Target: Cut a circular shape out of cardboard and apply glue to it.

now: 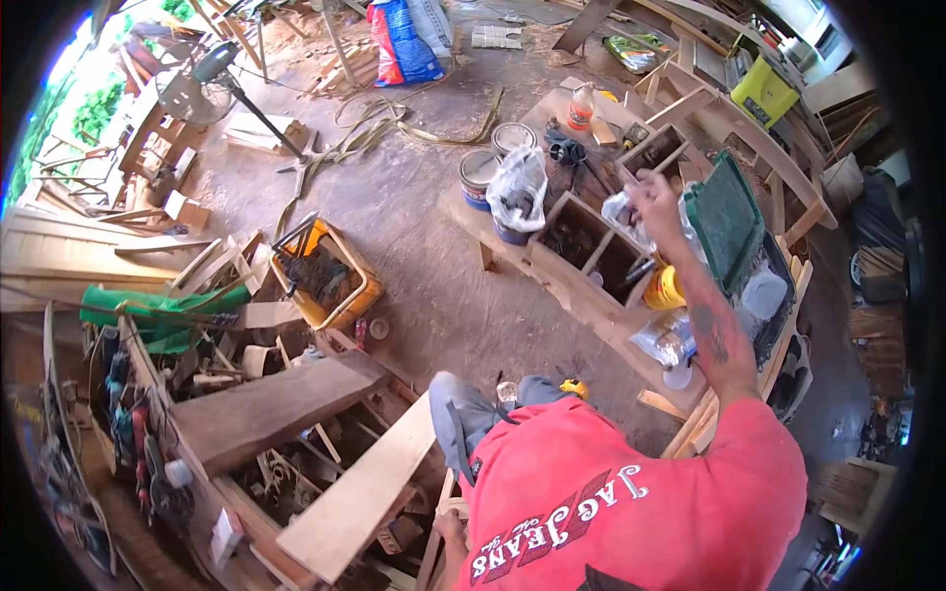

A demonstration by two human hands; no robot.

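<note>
My right hand (652,193) reaches over the workbench (576,292), its index finger extended and nothing plain to see in it. Beneath and beside it are a small wooden box (654,151), a clear plastic bag (619,214) and an open green plastic case (728,221). Nearer me stand a divided wooden box (585,240) with dark contents and a yellow container (664,288). Low in the view, my left hand (449,526) is curled around a pale wood piece (453,507), partly hidden by my red shirt. A pale board (369,491) lies just left of it.
Paint cans (479,177) and a bag-topped can (517,196) stand on the bench. A yellow crate (325,273) sits on the floor, with a pedestal fan (259,114) beyond. A dark plank (281,406) spans a scrap-filled wooden frame at left. A yellow tape measure (574,388) lies near my feet.
</note>
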